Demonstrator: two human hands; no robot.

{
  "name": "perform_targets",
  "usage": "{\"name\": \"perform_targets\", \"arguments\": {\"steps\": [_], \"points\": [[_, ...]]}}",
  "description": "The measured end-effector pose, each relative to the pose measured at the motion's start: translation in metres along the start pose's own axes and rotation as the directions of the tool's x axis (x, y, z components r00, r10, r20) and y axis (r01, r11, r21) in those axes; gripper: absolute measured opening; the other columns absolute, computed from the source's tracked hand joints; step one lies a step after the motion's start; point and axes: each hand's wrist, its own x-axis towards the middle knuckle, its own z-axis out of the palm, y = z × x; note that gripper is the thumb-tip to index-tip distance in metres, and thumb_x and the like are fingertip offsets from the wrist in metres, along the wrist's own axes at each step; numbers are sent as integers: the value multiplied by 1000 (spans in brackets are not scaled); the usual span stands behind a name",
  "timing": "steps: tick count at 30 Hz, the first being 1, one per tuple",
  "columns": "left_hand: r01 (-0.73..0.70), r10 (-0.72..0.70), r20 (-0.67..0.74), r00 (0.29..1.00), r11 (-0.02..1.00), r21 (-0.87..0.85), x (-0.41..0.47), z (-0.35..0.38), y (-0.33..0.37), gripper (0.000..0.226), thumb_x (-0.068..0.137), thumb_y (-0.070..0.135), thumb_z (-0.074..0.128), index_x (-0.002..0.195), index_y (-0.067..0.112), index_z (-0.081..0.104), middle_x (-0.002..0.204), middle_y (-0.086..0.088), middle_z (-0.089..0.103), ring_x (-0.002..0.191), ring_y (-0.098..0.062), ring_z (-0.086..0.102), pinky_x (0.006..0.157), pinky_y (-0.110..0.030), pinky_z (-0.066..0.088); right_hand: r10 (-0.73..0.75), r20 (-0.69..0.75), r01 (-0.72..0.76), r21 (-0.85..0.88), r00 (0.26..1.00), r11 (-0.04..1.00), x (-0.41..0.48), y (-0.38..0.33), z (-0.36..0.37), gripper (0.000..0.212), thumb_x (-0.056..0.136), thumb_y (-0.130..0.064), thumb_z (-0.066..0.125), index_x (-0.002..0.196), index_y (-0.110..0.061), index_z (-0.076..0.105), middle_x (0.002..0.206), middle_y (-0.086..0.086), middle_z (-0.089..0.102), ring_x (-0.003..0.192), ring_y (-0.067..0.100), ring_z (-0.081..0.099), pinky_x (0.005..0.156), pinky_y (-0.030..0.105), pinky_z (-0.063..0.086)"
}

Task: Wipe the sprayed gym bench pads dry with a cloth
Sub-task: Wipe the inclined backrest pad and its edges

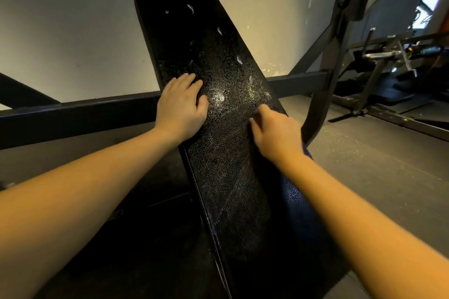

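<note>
Two hands on a black pad (218,60) in a dim gym.
The long pad tilts up toward a pale wall (73,31), its skin cracked and shiny, with a dark metal frame (97,114) behind. The left hand (181,102) rests relaxed at the pad's left edge. The right hand (277,128) has curled fingers near the right edge. A purple cloth (308,150) peeks from under the wrist; I cannot tell if the hand grips it.

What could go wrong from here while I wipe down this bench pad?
Spray blobs sit high on the bench pad, above both hands, so they could be missed and dry into marks. The left hand rests bare on the speckled, wet-looking surface and may smear it or slip. Hardly any cloth shows under the right hand, so it may wipe little.
</note>
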Motion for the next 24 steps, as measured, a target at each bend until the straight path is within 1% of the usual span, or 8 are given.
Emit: {"name": "perform_targets", "arguments": {"steps": [2,4,8,12,16,20,22,24], "points": [[-3,3,-10,1000,1000,-20,1,0,-2,63,96,40,34,148,10,52,159,-10,43,151,-24,32,127,-38,13,-20,42,17,62,999,998,-10,-41,4,22,100,-40,51,101,-18,55,93,8,71,85,36,68,64,39,44],[-7,6,-11,1000,1000,-28,2,-1,-5,63,96,40,33,148,11,52,159,-8,43,151,-22,31,127,-37,14,-222,81,205,180,972,962,-49,-75,-4,20,99,-38,51,98,-19,57,86,5,68,77,34,68,60,39,50],[-22,21,-20,1000,999,-27,2,4,-6,63,98,42,31,149,11,51,160,-7,41,152,-21,30,128,-37,13,-426,167,379,254,889,890,-109,-28,-21,24,99,-41,46,97,-22,59,82,-3,65,72,25,66,51,40,51],[-26,25,-49,998,1000,-16,3,7,-5,63,98,43,32,148,10,52,159,-9,42,151,-24,31,127,-39,14,-38,34,40,-64,999,997,-47,58,-9,27,99,-38,49,91,-15,60,81,9,70,73,36,68,56,40,51],[-19,17,-46,999,999,-37,4,8,-5,63,97,42,32,147,11,53,159,-7,43,151,-22,31,128,-39,14,246,-14,-247,-35,969,968,18,30,7,24,102,-37,50,104,-14,57,101,14,72,92,39,66,67,39,42],[-20,16,-49,999,996,-83,5,6,-10,62,97,40,31,146,12,54,158,-6,44,151,-20,31,127,-37,14,-136,56,125,160,989,979,-40,-77,4,19,100,-36,48,96,-19,57,88,6,68,79,34,67,58,38,44],[-27,22,-51,998,996,-90,5,6,-10,61,97,40,31,146,11,55,158,-6,44,150,-20,32,127,-37,14,-343,84,313,254,935,915,-87,-78,-6,22,98,-37,47,94,-19,60,82,1,65,72,27,66,50,37,47],[-30,25,-54,998,996,-86,4,7,-10,62,98,40,31,146,10,55,158,-7,44,150,-21,32,127,-38,14,-357,92,326,249,929,912,-97,-35,-11,26,98,-40,47,93,-20,61,80,-2,66,71,25,66,50,39,51]]}}
